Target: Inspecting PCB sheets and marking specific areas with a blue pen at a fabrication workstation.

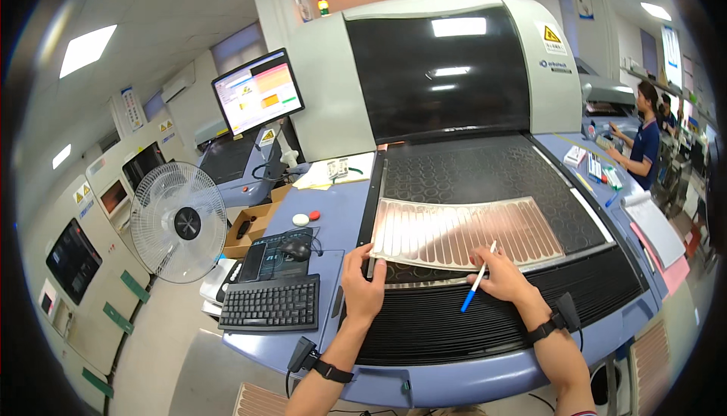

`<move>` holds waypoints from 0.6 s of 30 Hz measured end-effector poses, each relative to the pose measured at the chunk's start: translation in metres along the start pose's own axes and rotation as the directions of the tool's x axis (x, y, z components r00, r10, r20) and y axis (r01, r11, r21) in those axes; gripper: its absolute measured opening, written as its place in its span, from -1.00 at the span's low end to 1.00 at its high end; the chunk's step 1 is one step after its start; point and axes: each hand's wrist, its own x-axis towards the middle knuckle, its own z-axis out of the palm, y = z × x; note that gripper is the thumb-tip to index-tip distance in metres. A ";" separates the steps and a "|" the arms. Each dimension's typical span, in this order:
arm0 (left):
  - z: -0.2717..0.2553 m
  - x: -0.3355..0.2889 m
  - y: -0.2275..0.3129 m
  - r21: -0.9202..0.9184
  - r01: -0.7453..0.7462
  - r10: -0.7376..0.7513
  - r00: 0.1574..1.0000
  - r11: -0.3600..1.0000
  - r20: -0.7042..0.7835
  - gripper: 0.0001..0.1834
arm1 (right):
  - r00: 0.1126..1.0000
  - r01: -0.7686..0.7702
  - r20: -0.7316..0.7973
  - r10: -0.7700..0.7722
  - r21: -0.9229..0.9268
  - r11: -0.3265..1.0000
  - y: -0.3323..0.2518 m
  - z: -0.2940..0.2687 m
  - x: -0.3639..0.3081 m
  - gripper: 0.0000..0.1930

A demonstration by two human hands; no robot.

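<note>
A thin copper-coloured panel (pixel 447 228) with a pattern of long narrow strips lies on the machine's black bed, its near-left corner at my left hand. My left hand (pixel 363 286) pinches that corner between thumb and fingers. Over the panel's near edge, my right hand (pixel 501 276) is closed round a white marker pen with a blue end (pixel 468 300). The pen is tilted, its white end up and its blue end toward me. Some fingertips of the right hand are at the panel's surface; whether they press on it I cannot tell.
Behind the bed (pixel 462 162) rises a white machine hood (pixel 318 75) with a dark window. At left are a keyboard (pixel 270 302), mouse (pixel 297 247), monitor (pixel 259 92) and fan (pixel 182 223). A notepad (pixel 653 226) and pens lie at right; a person (pixel 644 139) works beyond.
</note>
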 end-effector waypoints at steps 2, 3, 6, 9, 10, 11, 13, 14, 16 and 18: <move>-0.004 -0.002 0.002 -0.021 -0.086 0.086 0.996 0.996 0.004 -0.54 | 0.999 -0.030 -0.039 0.030 0.011 1.000 -0.008 -0.003 0.004 -0.57; -0.001 -0.005 0.003 -0.077 -0.069 0.069 0.998 0.995 -0.014 -0.52 | 0.976 -0.024 -0.218 0.024 0.005 1.000 -0.009 0.000 0.006 -0.72; 0.009 -0.009 0.003 -0.105 -0.051 0.053 0.998 0.993 0.022 -0.48 | 0.853 -0.013 -0.499 0.154 0.275 0.961 0.017 -0.025 0.024 -0.78; 0.007 -0.009 0.009 -0.105 -0.037 0.042 0.998 0.994 0.049 -0.48 | 0.664 0.032 -0.713 0.225 0.328 0.944 0.041 -0.071 0.063 -0.62; 0.008 -0.010 0.009 -0.106 -0.038 0.045 0.997 0.994 0.066 -0.48 | 0.655 0.041 -0.681 0.327 0.464 0.885 0.041 -0.092 0.074 -0.62; 0.007 -0.010 0.010 -0.115 -0.038 0.046 0.997 0.993 0.067 -0.48 | 0.599 0.105 -0.714 0.362 0.518 0.849 0.027 -0.106 0.087 -0.62; 0.007 -0.009 0.011 -0.118 -0.040 0.052 0.994 0.992 0.100 -0.50 | 0.588 0.310 -0.676 0.446 0.697 0.647 0.024 -0.132 0.103 -0.62; 0.008 -0.009 0.010 -0.115 -0.047 0.061 0.991 0.992 0.115 -0.51 | 0.608 0.429 -0.609 0.509 0.792 0.435 0.018 -0.137 0.107 -0.59; 0.008 -0.011 0.006 -0.108 -0.037 0.049 0.992 0.993 0.119 -0.52 | 0.650 0.342 -0.456 0.608 0.890 0.301 0.012 -0.115 0.098 -0.58; 0.007 -0.013 0.005 -0.093 -0.040 0.050 0.993 0.995 0.104 -0.53 | 0.796 0.036 -0.044 0.604 0.999 0.026 0.029 -0.080 0.066 -0.58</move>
